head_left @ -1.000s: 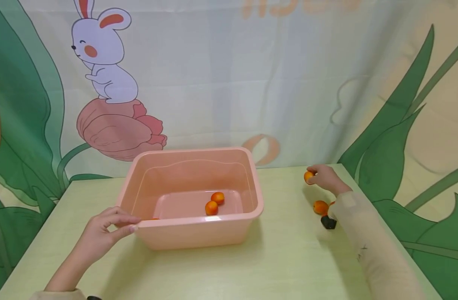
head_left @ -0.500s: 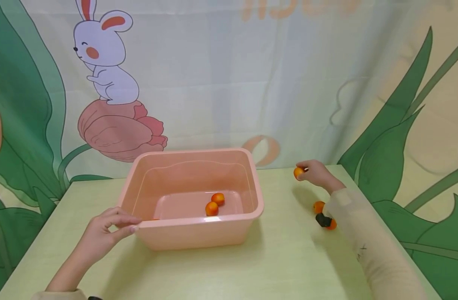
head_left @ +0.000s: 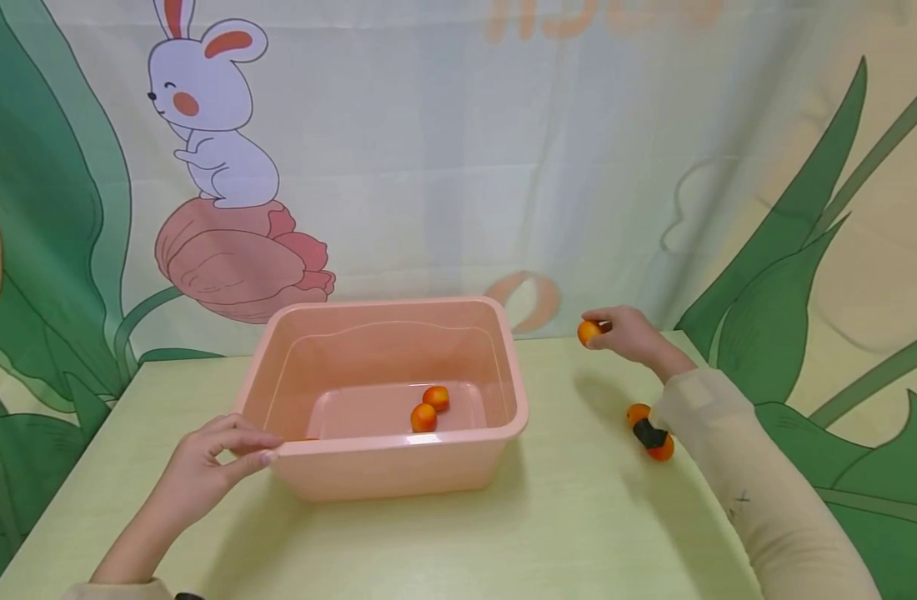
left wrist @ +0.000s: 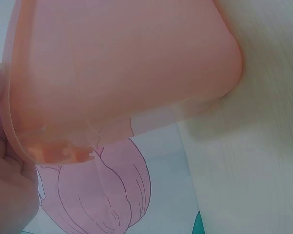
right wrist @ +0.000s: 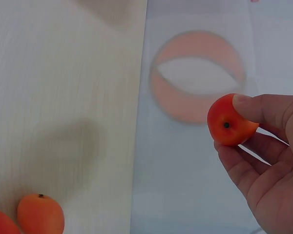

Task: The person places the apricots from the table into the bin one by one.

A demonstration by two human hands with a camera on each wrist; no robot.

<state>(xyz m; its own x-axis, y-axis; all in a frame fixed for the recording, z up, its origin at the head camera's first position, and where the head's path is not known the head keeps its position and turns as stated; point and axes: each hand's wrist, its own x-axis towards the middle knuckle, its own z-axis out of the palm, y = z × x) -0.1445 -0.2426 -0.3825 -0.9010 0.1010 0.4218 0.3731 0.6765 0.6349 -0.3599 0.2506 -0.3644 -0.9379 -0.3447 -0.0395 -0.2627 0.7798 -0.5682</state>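
Note:
My left hand (head_left: 203, 467) pinches the near left corner of the rim of a pink plastic tub (head_left: 391, 471); in the left wrist view the tub's outer wall (left wrist: 136, 58) fills much of the frame. My right hand (head_left: 633, 335) holds a small orange-red fruit (head_left: 589, 333) between thumb and fingers, raised above the table to the right of the tub. A dark stem spot shows on that fruit (right wrist: 227, 122) in the right wrist view. Two similar fruits (head_left: 424, 417) lie on the tub's floor. The near wall hides most of another orange thing (head_left: 308, 438) there.
Under the right forearm, two more orange-red fruits (head_left: 659, 449) lie on the pale green table (head_left: 578, 517), partly covered by the black wrist camera (head_left: 648, 432). A printed cloth (head_left: 428, 167) with a rabbit hangs behind the table's far edge.
My right hand has lifted the fruit and carried it up and left, towards the tub. The left hand and the tub have stayed in place.

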